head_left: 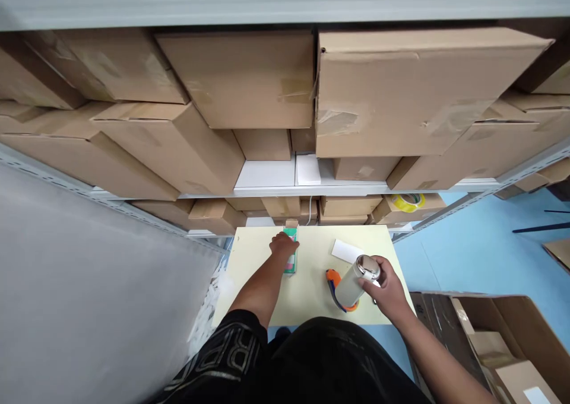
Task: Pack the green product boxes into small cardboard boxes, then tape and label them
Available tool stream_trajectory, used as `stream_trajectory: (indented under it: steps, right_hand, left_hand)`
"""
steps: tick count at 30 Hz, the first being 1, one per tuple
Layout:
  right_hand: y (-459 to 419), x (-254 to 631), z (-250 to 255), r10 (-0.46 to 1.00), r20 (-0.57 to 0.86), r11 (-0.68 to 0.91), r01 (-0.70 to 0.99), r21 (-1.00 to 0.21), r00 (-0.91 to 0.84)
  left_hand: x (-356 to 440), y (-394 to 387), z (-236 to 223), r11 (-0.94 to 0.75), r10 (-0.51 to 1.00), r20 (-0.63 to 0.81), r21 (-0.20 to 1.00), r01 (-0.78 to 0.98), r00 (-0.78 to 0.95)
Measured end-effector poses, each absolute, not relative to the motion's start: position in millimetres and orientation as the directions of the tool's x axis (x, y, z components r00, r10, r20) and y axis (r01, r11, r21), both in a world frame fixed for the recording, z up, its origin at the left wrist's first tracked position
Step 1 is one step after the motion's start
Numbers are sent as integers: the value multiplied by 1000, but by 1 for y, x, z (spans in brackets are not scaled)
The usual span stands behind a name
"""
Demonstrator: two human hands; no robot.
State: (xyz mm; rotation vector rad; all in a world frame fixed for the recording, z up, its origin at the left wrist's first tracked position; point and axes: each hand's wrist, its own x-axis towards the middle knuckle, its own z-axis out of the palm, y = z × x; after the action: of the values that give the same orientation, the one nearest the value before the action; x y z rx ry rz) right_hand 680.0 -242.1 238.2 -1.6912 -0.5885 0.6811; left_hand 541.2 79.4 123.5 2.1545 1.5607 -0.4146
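Note:
My left hand (284,245) is closed around the upper part of a narrow green carton (291,266) lying on the pale yellow table (258,261). A brown flap sticks up at the carton's far end. In my right hand (388,285) is a light grey vacuum flask (351,286) with a shiny metal lid, held at a tilt near the lid. Behind and partly under the flask sits an orange and blue tape dispenser (332,277), partly hidden by it. A flat white box (346,251) lies just beyond the flask.
Shelves with many cardboard boxes (262,83) rise beyond the table. A roll of yellow tape (407,202) rests on a lower-shelf box. An open carton (503,315) holding smaller boxes stands on the right. A grey wall (98,285) runs along the left.

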Motion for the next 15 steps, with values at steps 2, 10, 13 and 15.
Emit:
stream_trajectory:
  steps: [2, 10, 13, 15]
  right_hand:
    - [-238, 694, 235, 711, -149, -197, -9, -980, 687]
    - [-175, 716, 262, 741, -80, -57, -56, -997, 667]
    - [-144, 705, 283, 726, 9, 36, -26, -999, 688]
    - [-125, 691, 294, 713, 56, 89, -11, -996, 699]
  left_hand:
    - [540, 76, 127, -245, 817, -494, 169, 955, 297]
    - [489, 26, 149, -392, 870, -116, 427, 815, 479]
    - [465, 10, 146, -406, 860, -65, 512, 757, 505]
    - [451, 2, 142, -393, 854, -75, 555, 733, 515]
